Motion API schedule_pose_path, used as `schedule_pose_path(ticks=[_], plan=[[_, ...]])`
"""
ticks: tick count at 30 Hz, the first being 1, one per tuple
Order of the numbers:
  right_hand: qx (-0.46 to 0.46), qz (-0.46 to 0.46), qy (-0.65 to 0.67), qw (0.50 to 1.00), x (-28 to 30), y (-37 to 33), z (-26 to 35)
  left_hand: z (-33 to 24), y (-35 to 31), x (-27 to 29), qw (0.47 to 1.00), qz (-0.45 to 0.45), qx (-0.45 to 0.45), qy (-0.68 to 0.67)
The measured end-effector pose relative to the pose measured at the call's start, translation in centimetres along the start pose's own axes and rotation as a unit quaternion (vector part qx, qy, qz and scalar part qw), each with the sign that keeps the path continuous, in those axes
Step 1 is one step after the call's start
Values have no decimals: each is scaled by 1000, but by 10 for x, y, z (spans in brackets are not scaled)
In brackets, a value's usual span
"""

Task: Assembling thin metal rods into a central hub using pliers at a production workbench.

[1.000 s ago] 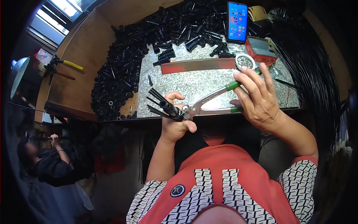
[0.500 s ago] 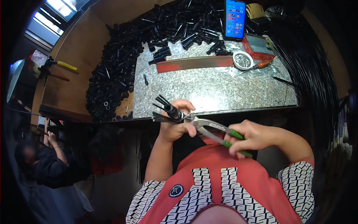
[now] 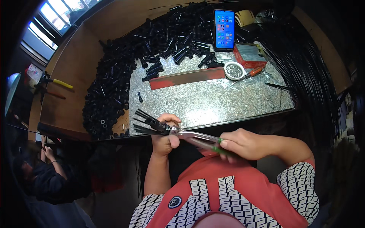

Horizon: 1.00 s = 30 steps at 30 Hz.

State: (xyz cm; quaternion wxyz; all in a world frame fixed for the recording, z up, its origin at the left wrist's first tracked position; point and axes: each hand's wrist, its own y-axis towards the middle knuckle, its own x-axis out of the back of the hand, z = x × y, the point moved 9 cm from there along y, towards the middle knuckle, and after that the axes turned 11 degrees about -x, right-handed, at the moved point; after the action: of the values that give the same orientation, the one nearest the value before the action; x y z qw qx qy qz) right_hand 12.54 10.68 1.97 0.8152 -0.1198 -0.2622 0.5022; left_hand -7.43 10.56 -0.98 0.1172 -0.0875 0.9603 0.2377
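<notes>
In front of the table edge, my left hand (image 3: 162, 143) is closed around a black tubular part (image 3: 155, 124) with several thin black rods (image 3: 141, 129) fanning out to the left. My right hand (image 3: 245, 145) grips the green handles of a pair of metal pliers (image 3: 199, 135). The jaws of the pliers meet the end of the black part beside my left thumb. What exactly lies between the jaws is too small to make out. The lower handle is blurred by motion.
A speckled stone slab (image 3: 186, 97) carries a red bar (image 3: 186, 79), a white bowl (image 3: 234, 71) of small metal bits, a screwdriver (image 3: 254, 71), a red box (image 3: 249, 60) and an upright phone (image 3: 224, 30). Black parts (image 3: 114, 81) are heaped left and behind, long black rods (image 3: 304, 60) right. A co-worker (image 3: 49, 167) sits at left.
The plier handles have come closer together in my right hand. My view has shifted, so the table sits lower and further left. My left hand still holds the black part.
</notes>
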Motion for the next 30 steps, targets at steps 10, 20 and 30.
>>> schedule_pose_path(ticks=[10,20,30], plan=[[85,-203,-145,965,19,-4,12,-2,6,5,999,-43,1,30],[-160,223,284,919,-21,-1,-32,-6,4,-16,997,72,-11,34],[86,-263,-396,876,31,-6,10,-3,9,-13,999,29,13,11]])
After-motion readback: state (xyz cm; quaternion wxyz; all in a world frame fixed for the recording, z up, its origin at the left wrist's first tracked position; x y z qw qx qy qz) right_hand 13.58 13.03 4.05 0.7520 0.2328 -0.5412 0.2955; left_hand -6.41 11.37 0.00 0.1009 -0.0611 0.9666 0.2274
